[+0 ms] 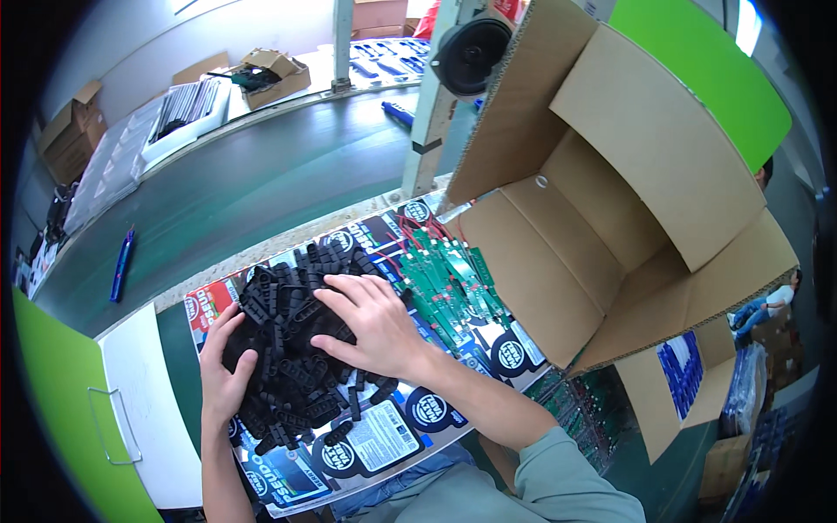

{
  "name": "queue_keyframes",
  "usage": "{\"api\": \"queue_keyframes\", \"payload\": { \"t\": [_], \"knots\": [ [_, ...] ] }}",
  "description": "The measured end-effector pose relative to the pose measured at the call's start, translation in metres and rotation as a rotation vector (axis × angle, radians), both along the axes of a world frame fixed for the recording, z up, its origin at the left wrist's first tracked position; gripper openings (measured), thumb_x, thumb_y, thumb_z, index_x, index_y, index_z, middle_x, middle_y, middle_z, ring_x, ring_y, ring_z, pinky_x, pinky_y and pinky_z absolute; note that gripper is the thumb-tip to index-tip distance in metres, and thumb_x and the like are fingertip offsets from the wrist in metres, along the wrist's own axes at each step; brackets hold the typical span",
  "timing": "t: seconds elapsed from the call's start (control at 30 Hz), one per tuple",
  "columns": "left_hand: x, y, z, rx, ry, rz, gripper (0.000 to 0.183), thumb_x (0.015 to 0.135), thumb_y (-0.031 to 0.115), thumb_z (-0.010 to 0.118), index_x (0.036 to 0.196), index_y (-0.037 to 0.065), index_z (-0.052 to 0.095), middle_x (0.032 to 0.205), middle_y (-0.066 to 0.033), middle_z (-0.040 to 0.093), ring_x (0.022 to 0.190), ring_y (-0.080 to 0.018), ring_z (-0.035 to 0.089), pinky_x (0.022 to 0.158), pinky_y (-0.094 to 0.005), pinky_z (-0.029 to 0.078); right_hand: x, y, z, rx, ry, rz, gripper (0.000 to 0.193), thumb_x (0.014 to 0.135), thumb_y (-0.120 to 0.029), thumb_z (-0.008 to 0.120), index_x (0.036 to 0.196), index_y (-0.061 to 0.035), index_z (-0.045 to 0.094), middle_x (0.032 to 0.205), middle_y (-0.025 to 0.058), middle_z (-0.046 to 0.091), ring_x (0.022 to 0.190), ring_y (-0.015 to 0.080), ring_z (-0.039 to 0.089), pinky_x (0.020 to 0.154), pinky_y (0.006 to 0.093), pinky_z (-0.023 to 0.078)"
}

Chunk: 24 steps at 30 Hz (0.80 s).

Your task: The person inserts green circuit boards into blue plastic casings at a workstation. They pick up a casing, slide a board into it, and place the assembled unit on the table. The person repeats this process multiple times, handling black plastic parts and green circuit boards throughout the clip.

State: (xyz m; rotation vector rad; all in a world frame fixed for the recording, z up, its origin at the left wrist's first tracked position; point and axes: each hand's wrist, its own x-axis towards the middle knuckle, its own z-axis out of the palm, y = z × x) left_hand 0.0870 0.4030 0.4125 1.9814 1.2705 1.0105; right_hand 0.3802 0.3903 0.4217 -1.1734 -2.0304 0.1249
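A heap of small black plastic parts (292, 375) lies on a printed sheet (384, 440) in front of me. At the heap's left edge is my left hand (225, 362), thumb and fingers apart, touching the parts. My right hand (370, 327) rests over the heap's right side with its fingers spread; whatever lies under the palm is hidden. Right of the heap lies a pile of narrow green circuit boards (449, 279) with red wires, and neither hand touches it.
A big open cardboard box (558, 253) stands at the right. Beyond the sheet runs a dark green conveyor belt (261, 166) with a blue pen-like tool (123, 266) on it. A metal post (429, 131) carries a round black speaker (473, 56). More circuit boards (580, 423) lie lower right.
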Motion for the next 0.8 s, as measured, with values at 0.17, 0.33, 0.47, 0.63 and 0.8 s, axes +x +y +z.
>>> {"api": "queue_keyframes", "payload": {
  "t": [0.17, 0.33, 0.47, 0.63, 0.8],
  "knots": [
    [-0.001, -0.0002, 0.0018, 0.005, 0.011, 0.0, 0.058, 0.088, 0.03, 0.075, 0.136, 0.0, 0.062, 0.151, -0.0184, 0.055, 0.143, -0.0342, 0.05, 0.12, -0.0449, 0.036, 0.0003, 0.0014, 0.0017, -0.002, -0.005, 0.002, 0.06, 0.088, -0.044, 0.077, 0.128, -0.0001, 0.066, 0.135, 0.0218, 0.062, 0.126, 0.0378, 0.058, 0.111, 0.0509, 0.041],
    [-0.0076, -0.001, -0.0014, 0.025, 0.008, 0.005, 0.059, 0.087, 0.03, 0.077, 0.136, 0.0, 0.063, 0.15, -0.0193, 0.056, 0.141, -0.0354, 0.052, 0.118, -0.0454, 0.037, -0.0039, 0.0016, 0.0033, -0.02, 0.047, 0.014, 0.058, 0.088, -0.042, 0.077, 0.127, -0.0002, 0.067, 0.132, 0.0216, 0.064, 0.124, 0.0385, 0.059, 0.109, 0.0501, 0.042],
    [-0.0003, 0.0018, 0.0044, 0.012, 0.013, -0.019, 0.057, 0.087, 0.026, 0.078, 0.136, 0.002, 0.063, 0.15, -0.0181, 0.057, 0.14, -0.0363, 0.052, 0.118, -0.0456, 0.038, 0.0029, -0.0016, 0.0014, -0.025, 0.188, -0.02, 0.036, 0.087, -0.017, 0.071, 0.119, -0.001, 0.068, 0.123, 0.019, 0.069, 0.114, 0.038, 0.064, 0.103, 0.0483, 0.047],
    [-0.0056, -0.0001, 0.0, 0.01, -0.007, -0.01, 0.055, 0.086, 0.022, 0.078, 0.135, 0.002, 0.064, 0.15, -0.018, 0.056, 0.142, -0.0359, 0.05, 0.119, -0.046, 0.037, -0.0024, 0.0016, -0.0033, -0.031, 0.245, -0.031, 0.029, 0.089, -0.005, 0.067, 0.117, -0.0008, 0.068, 0.117, 0.0173, 0.072, 0.111, 0.0363, 0.067, 0.101, 0.046, 0.049],
    [-0.0069, -0.0021, 0.0011, 0.022, 0.015, -0.01, 0.056, 0.084, 0.02, 0.079, 0.135, 0.001, 0.064, 0.15, -0.0183, 0.056, 0.142, -0.0363, 0.049, 0.119, -0.046, 0.036, -0.0035, -0.0001, -0.0025, -0.024, 0.232, -0.023, 0.029, 0.088, -0.005, 0.069, 0.117, -0.0006, 0.068, 0.116, 0.0178, 0.072, 0.111, 0.0365, 0.067, 0.1, 0.0457, 0.05]
  ]
}}
